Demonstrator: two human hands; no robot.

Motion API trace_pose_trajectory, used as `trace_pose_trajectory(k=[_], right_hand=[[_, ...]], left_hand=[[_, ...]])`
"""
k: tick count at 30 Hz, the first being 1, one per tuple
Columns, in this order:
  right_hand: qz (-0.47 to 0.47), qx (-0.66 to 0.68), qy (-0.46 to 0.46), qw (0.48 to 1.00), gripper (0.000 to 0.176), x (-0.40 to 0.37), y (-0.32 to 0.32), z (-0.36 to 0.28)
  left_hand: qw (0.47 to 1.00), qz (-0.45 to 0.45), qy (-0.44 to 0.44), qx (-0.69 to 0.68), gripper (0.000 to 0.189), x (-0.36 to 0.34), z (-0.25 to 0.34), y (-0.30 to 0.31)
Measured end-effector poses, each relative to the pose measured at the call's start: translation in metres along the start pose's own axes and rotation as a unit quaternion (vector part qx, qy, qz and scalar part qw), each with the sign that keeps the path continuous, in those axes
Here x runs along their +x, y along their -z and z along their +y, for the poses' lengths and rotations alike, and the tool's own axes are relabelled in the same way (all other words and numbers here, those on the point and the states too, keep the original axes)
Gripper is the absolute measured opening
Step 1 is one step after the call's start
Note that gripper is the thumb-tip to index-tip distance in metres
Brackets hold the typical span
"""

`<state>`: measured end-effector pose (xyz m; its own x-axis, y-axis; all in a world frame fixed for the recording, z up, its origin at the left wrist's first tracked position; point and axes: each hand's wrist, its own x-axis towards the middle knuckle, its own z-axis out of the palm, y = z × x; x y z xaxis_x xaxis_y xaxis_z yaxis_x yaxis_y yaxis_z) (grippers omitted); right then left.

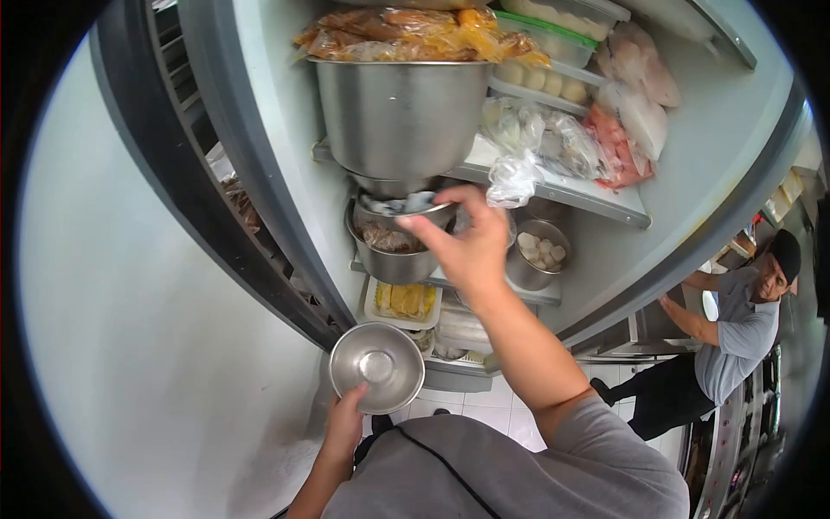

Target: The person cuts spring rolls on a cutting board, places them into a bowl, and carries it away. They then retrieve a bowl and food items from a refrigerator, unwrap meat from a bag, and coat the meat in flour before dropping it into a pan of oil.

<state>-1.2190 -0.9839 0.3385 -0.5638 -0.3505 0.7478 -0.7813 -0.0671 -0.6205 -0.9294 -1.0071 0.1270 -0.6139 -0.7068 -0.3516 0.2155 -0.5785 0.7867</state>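
Observation:
My left hand (pixel 347 424) holds an empty-looking round steel bowl (pixel 399 385) by its near edge, with the thumb over the rim. Inside the open fridge, my right hand (pixel 471 238) pinches the rim of a small steel bowl (pixel 370 208), thumb below and fingers above. Dark and pale pieces show in that bowl, too blurred to name. Under it stands a steel pot (pixel 393 266) with brownish food in a clear bag. A large steel pot (pixel 399 117) topped with bagged orange-brown food sits on the shelf above.
Bagged food (pixel 618 143) and lidded tubs (pixel 553 39) fill the upper shelf (pixel 596 201). Lower down are a steel pot of pale round pieces (pixel 536 275) and a tray of yellow food (pixel 402 318). The fridge door (pixel 156 285) stands open at left; a co-worker (pixel 735 329) is at right.

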Motion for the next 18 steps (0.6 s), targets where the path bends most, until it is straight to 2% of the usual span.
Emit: trace_pose_trajectory(k=[3, 5, 8, 10, 11, 13, 15, 18], right_hand=[[-0.025, -0.012, -0.022, 0.999, 0.050, -0.008, -0.017, 0.003], [-0.018, -0.017, -0.021, 0.999, 0.055, -0.009, -0.013, 0.008], [-0.087, -0.049, 0.029, 0.995, 0.066, -0.019, 0.017, 0.010], [-0.066, -0.061, 0.042, 0.995, 0.059, -0.021, 0.048, 0.025], [-0.045, -0.180, 0.050, 0.981, 0.049, -0.023, 0.066, 0.037], [-0.134, -0.369, -0.065, 0.917, 0.052, -0.015, 0.103, 0.059], [-0.224, -0.455, -0.084, 0.858, 0.055, -0.020, 0.118, 0.102], [-0.268, -0.435, -0.069, 0.857, 0.052, -0.016, 0.119, 0.098]], left_hand=[[0.999, -0.013, 0.033, 0.014, 0.051, 0.006, 0.001, -0.011], [0.999, -0.018, 0.016, 0.021, 0.052, 0.010, 0.005, -0.025], [0.999, -0.034, 0.000, 0.027, 0.052, 0.025, 0.004, -0.041], [0.999, -0.043, -0.001, 0.028, 0.052, 0.037, 0.002, -0.049], [0.997, -0.060, 0.010, 0.045, 0.053, 0.044, 0.001, -0.054], [0.995, -0.076, 0.020, 0.057, 0.055, 0.053, 0.007, -0.076], [0.991, -0.060, 0.053, 0.110, 0.053, 0.047, 0.017, -0.101], [0.983, -0.121, 0.049, 0.133, 0.050, 0.055, 0.014, -0.121]])
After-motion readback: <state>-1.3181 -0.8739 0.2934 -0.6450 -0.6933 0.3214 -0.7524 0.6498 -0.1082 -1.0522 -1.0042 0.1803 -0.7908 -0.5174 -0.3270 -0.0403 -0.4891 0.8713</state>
